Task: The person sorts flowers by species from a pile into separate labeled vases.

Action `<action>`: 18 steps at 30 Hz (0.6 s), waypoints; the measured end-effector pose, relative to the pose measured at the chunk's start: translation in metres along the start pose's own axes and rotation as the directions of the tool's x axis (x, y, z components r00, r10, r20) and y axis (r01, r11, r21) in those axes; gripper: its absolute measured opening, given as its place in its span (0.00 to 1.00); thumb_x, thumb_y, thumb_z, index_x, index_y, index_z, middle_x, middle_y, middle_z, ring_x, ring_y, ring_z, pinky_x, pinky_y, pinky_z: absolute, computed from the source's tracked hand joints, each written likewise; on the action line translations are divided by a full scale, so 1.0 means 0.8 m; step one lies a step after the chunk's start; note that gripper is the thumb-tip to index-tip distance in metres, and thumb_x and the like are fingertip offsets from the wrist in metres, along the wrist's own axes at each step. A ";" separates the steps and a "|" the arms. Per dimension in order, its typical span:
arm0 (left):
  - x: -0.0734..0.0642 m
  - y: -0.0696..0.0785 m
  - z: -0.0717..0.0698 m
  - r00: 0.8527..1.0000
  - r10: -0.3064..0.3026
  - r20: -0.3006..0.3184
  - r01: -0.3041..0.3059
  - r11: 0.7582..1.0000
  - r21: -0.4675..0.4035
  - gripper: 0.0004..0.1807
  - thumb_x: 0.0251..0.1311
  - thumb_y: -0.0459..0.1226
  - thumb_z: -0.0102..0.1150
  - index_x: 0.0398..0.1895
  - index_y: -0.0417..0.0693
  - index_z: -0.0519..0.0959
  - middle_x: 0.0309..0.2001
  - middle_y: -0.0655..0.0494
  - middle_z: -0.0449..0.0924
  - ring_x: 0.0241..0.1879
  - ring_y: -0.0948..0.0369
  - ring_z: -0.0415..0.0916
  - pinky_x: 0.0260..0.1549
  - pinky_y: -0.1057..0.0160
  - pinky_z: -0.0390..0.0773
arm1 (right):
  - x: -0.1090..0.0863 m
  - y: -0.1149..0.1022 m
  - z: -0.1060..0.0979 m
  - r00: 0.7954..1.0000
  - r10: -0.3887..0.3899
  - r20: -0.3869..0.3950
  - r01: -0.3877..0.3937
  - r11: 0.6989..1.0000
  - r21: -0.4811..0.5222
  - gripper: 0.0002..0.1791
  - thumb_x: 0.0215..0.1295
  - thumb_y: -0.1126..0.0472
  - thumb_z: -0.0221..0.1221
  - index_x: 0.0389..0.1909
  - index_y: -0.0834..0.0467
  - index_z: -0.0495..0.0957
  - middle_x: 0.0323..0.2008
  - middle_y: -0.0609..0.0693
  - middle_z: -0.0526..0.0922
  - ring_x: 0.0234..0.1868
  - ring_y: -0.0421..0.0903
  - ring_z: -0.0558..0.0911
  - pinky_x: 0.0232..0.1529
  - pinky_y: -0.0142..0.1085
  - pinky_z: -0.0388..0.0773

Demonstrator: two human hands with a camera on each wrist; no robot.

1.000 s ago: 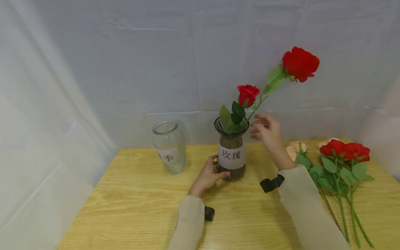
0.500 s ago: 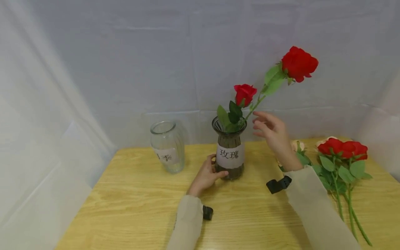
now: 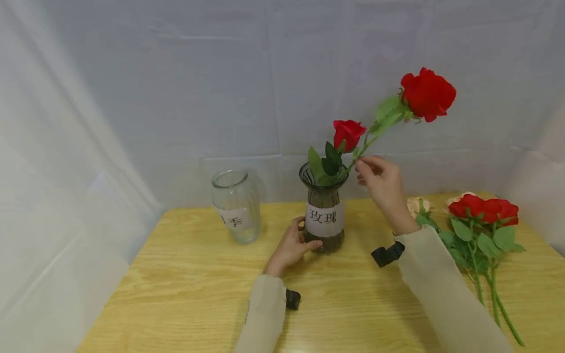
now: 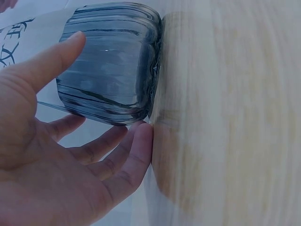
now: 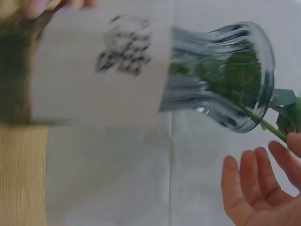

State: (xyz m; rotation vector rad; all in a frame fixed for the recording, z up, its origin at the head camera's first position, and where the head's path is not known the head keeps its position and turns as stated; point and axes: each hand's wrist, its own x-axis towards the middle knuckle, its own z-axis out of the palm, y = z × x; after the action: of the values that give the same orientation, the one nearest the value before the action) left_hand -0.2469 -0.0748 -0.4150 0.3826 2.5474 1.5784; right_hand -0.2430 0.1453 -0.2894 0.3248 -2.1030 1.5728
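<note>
A dark glass vase (image 3: 324,198) with a white label stands upright on the table, holding two red roses. My left hand (image 3: 291,249) grips it low down, thumb in front and fingers round the side; the left wrist view shows the glass base (image 4: 106,61) between thumb and fingers. The small rose (image 3: 348,135) stands near the rim. A larger rose (image 3: 428,94) leans far out to the right. Thumb and index finger of my right hand (image 3: 383,185) pinch its stem just above the rim, the other fingers loosely bent. In the right wrist view that stem (image 5: 273,129) runs out of the vase mouth.
Left of the dark vase is a clear glass vase (image 3: 236,206) with a label and no flowers. On the table's right side lie several more red roses (image 3: 483,210) and pale flowers (image 3: 417,206) with long stems. White cloth (image 3: 198,98) hangs behind the wooden table (image 3: 185,294).
My right hand drew slightly away from the stem, then came back and now pinches it. The large rose has shifted a little to the right. My left hand keeps its grip on the vase.
</note>
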 end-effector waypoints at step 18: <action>0.001 -0.002 -0.001 1.000 0.017 0.004 -0.017 1.000 0.000 0.43 0.63 0.35 0.69 0.75 0.32 0.55 0.65 0.31 0.65 0.55 0.43 0.71 0.54 0.43 0.74 | 0.018 0.003 0.013 0.997 -0.052 0.059 0.062 0.979 -0.197 0.09 0.70 0.71 0.58 0.43 0.73 0.83 0.35 0.65 0.84 0.27 0.51 0.82 0.30 0.28 0.77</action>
State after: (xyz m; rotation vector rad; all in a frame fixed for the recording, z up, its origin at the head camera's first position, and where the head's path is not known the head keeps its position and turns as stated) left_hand -0.2481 -0.0756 -0.4157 0.4082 2.5481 1.5819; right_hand -0.2590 0.1378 -0.2864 0.3580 -2.2492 1.3220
